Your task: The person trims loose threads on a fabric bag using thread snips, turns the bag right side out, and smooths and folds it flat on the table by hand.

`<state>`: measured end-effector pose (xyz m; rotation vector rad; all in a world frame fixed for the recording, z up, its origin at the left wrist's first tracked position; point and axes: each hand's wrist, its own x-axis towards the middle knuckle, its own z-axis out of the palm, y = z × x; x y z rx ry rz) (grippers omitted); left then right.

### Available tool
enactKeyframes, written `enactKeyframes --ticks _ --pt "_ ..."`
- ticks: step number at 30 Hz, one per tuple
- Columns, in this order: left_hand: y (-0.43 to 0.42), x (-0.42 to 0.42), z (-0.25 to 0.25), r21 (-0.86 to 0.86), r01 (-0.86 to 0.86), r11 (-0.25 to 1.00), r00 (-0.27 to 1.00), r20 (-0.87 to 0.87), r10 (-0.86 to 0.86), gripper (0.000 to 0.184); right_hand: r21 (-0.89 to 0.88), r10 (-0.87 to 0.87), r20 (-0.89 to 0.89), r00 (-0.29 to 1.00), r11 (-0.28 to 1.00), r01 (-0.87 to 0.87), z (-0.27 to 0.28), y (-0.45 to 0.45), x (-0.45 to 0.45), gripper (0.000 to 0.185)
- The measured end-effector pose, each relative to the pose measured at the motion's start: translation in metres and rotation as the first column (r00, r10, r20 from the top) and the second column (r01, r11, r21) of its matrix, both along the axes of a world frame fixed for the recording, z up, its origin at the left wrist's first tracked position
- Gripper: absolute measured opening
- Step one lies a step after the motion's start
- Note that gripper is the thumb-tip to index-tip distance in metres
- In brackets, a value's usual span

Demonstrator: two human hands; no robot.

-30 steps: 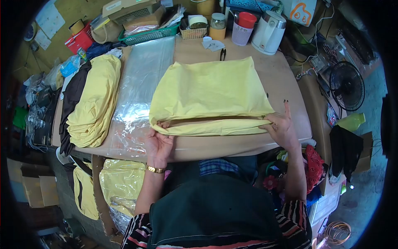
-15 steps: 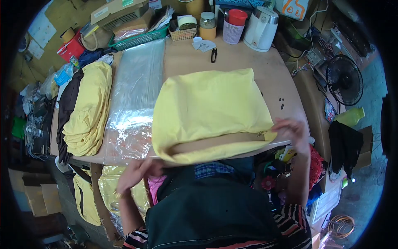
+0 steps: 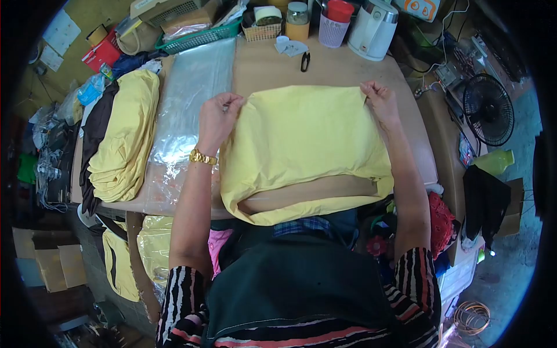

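A yellow cloth piece (image 3: 307, 130) lies on the brown table (image 3: 415, 130), its open loop edge hanging toward me at the table's front. My left hand (image 3: 219, 119), with a gold watch above the wrist, pinches the cloth's far left corner. At the far right corner, my right hand (image 3: 380, 103) has its fingers closed on the fabric. Left of the cloth lie clear plastic sheets (image 3: 197, 87). A stack of folded yellow cloth (image 3: 130, 133) rests beside dark fabric (image 3: 98, 145) farther left.
Black snips (image 3: 304, 61) lie beyond the cloth. Along the back stand a green basket (image 3: 200, 39), a jar (image 3: 297, 22), a lilac cup (image 3: 333, 30) and a white kettle (image 3: 373, 30). A black fan (image 3: 488, 109) is at the right.
Both hands have moved from the cloth's near edge to its far corners and taken hold there. The far edge is now pulled straighter, while the near loop gapes wider than at first.
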<state>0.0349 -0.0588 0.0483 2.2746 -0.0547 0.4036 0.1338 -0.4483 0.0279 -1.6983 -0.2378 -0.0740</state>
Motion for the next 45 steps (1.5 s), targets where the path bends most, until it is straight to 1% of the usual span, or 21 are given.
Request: enactKeyframes --ticks 2,4,8,10,11,13,14,16,20,22,23,25,26,28,29,30,33,35,36,38,45 --pt "0.002 0.001 -0.003 -0.007 -0.076 0.997 0.997 0.032 0.076 0.022 0.003 -0.052 0.036 0.998 0.999 0.052 -0.004 -0.003 0.000 0.022" --pt "0.007 0.001 -0.005 -0.124 -0.157 0.980 0.986 0.036 0.163 0.024 -0.192 -0.155 0.176 0.972 0.963 0.188 0.000 -0.005 -0.005 0.022" --pt "0.013 0.001 -0.017 -0.177 -0.122 0.977 0.973 0.174 0.153 0.024 -0.374 -0.170 0.182 0.968 0.899 0.229 0.005 0.005 -0.014 0.024" --pt "0.018 -0.005 -0.014 -0.312 -0.055 0.948 0.980 0.163 0.111 0.024 0.077 -0.090 0.070 0.993 0.993 0.084 0.003 0.010 -0.016 0.021" --pt "0.021 -0.007 -0.013 -0.313 -0.055 0.948 0.980 0.163 0.111 0.024 0.076 -0.090 0.070 0.994 0.994 0.084 0.004 0.010 -0.018 0.021" --pt "0.026 -0.014 -0.010 -0.354 0.015 0.935 1.000 0.012 -0.011 0.023 0.146 0.015 -0.119 0.993 0.989 0.002 0.013 0.011 -0.030 0.019" --pt "0.027 -0.014 -0.011 -0.356 0.016 0.934 1.000 0.010 -0.013 0.023 0.144 0.013 -0.121 0.993 0.990 0.004 0.010 0.008 -0.028 0.019" --pt "0.028 -0.013 -0.014 -0.409 -0.028 0.912 0.999 0.003 0.032 0.026 0.053 0.045 -0.137 0.989 0.998 -0.038 0.004 -0.001 -0.023 0.013" --pt "0.033 -0.014 -0.022 -0.367 -0.146 0.919 0.989 -0.043 0.139 0.030 0.063 0.026 -0.126 0.992 0.998 -0.018 -0.005 -0.006 -0.022 0.013" --pt "0.039 -0.012 -0.036 -0.548 -0.181 0.816 0.983 -0.106 0.147 0.031 -0.013 -0.019 -0.132 0.991 1.000 0.018 -0.012 -0.007 -0.023 0.013" --pt "0.046 -0.012 -0.042 -0.544 -0.190 0.817 0.982 -0.097 0.164 0.031 -0.006 -0.003 -0.125 0.992 1.000 0.002 -0.014 -0.008 -0.024 0.013" --pt "0.059 -0.013 -0.043 -0.893 -0.117 0.435 0.992 -0.084 0.093 0.032 -0.215 -0.157 0.000 0.988 0.965 0.154 -0.021 -0.013 -0.025 0.013" --pt "0.064 -0.016 -0.040 -0.890 -0.117 0.440 0.991 -0.077 0.107 0.032 -0.206 -0.143 0.005 0.990 0.968 0.141 -0.025 -0.019 -0.025 0.013" --pt "0.060 -0.024 -0.026 -0.744 -0.138 0.654 0.990 -0.087 0.110 0.031 0.131 0.028 -0.122 0.992 0.991 -0.012 -0.031 -0.030 -0.018 0.011" --pt "0.056 -0.027 -0.020 -0.650 -0.149 0.745 0.989 -0.098 0.113 0.037 0.135 0.041 -0.114 0.993 0.991 -0.025 -0.034 -0.028 -0.018 0.011" --pt "0.052 -0.027 -0.016 -0.630 -0.101 0.770 0.992 -0.125 0.028 0.044 0.178 0.084 -0.156 0.984 0.983 -0.055 -0.034 -0.024 -0.020 0.010" --pt "0.035 -0.012 -0.018 -0.609 -0.027 0.792 0.998 -0.059 -0.011 0.047 0.202 0.137 -0.187 0.973 0.974 -0.098 -0.035 -0.020 -0.023 0.009" --pt "0.030 -0.004 -0.020 -0.370 -0.161 0.915 0.971 -0.223 0.081 0.041 0.178 0.147 -0.177 0.973 0.977 -0.116 -0.037 -0.026 -0.022 0.008" --pt "0.030 -0.001 -0.021 -0.369 -0.168 0.914 0.974 -0.204 0.097 0.041 0.211 0.190 -0.176 0.966 0.966 -0.151 -0.039 -0.030 -0.021 0.008" --pt "0.030 0.000 -0.022 -0.448 -0.049 0.893 0.991 -0.132 -0.011 0.024 0.243 0.246 -0.157 0.957 0.948 -0.204 -0.041 -0.035 -0.019 0.008" --pt "0.025 -0.013 -0.016 -0.495 0.008 0.869 1.000 -0.015 -0.018 0.016 0.278 0.231 -0.165 0.959 0.944 -0.179 -0.042 -0.033 -0.019 0.013"
